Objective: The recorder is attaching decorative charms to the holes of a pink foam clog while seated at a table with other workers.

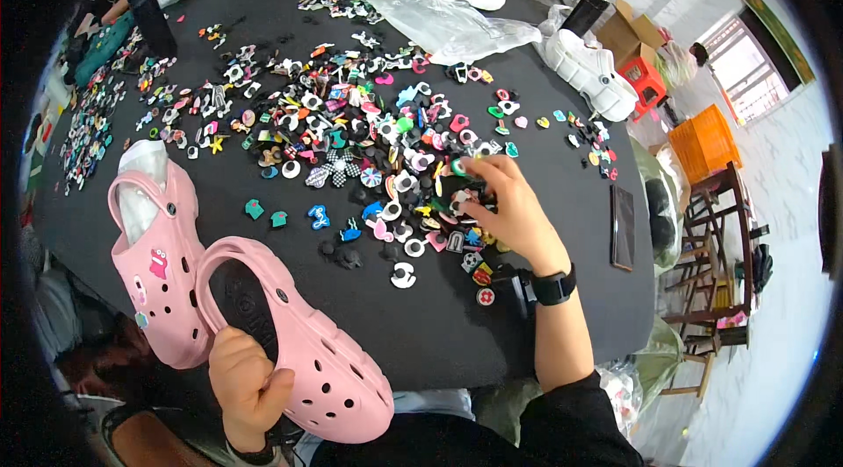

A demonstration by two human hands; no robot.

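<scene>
My left hand [244, 384] is closed on the side of a pink clog [338, 370], near its heel opening. That clog's holes show no charms, and its strap stands up over the opening. Against it leans a second pink clog [167, 309], stuffed with white paper, with a few charms such as a pinkish-red figure [158, 263] on its upper. My right hand [505, 212] reaches into the right side of a big heap of shoe charms [378, 133]. Its thumb and forefinger are apart, with a green and white charm [457, 168] at the forefinger's tip.
White clogs [590, 72] lie at the table's far right and far edge, beside a clear plastic bag [448, 24]. A dark phone [622, 226] rests near the right edge of the black table [457, 340]. Other people sit at the far left.
</scene>
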